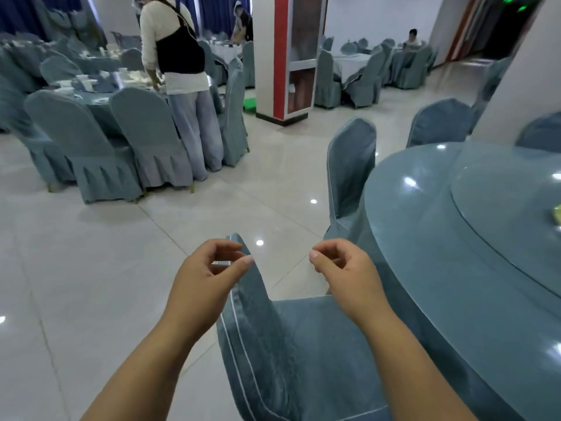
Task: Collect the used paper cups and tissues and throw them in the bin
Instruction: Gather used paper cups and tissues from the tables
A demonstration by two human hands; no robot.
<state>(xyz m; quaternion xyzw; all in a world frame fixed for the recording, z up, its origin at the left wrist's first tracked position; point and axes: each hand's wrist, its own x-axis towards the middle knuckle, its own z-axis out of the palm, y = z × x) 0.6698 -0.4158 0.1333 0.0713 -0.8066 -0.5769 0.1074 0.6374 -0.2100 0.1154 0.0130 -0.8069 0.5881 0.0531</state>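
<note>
In front of the body, above a covered chair (303, 344), the left hand (209, 268) and the right hand (343, 268) hang with fingers loosely curled; neither grips anything. No paper cup, tissue or bin can be identified in view. A small yellowish scrap (557, 214) lies at the cropped right edge of the tabletop (409, 238); what it is cannot be told.

Handling, as a judgement: paper cups are light, crush easily and may hold dregs. Take each by the wall below the rim, keep it upright, then nest them. Tissues are soft and limp; bunch them in the fingers.

The tabletop is round and glossy, with a raised turntable (501, 192). The floor (91, 253) is shiny pale tile. More covered chairs, a laid table (88, 94), a pillar (285, 56) and other persons stand well apart
</note>
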